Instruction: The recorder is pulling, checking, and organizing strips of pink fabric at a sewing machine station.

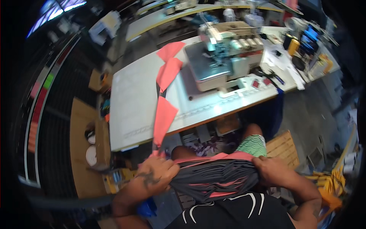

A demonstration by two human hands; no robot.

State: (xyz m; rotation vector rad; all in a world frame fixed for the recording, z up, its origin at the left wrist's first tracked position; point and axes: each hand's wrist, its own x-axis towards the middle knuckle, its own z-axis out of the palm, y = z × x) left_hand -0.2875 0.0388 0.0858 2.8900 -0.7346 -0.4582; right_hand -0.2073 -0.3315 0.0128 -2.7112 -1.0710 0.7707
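Note:
A stack of dark grey and coral fabric pieces (214,177) spans my lap, just in front of my torso. My left hand (157,171) grips its left end, and my right hand (268,169) has hold of the right end. From beside my left hand a chain of coral fabric pieces (165,117), joined by threads, runs up over the table edge. It lies across the white sewing table (131,106) towards the overlock sewing machine (228,48). My fingertips are partly hidden by the cloth.
Thread snips (274,77) and fabric scraps (257,83) lie right of the machine. Thread cones (293,45) stand at the table's far right. A cardboard box (88,154) is on the left, and a wooden slatted surface (283,148) shows at right below the table.

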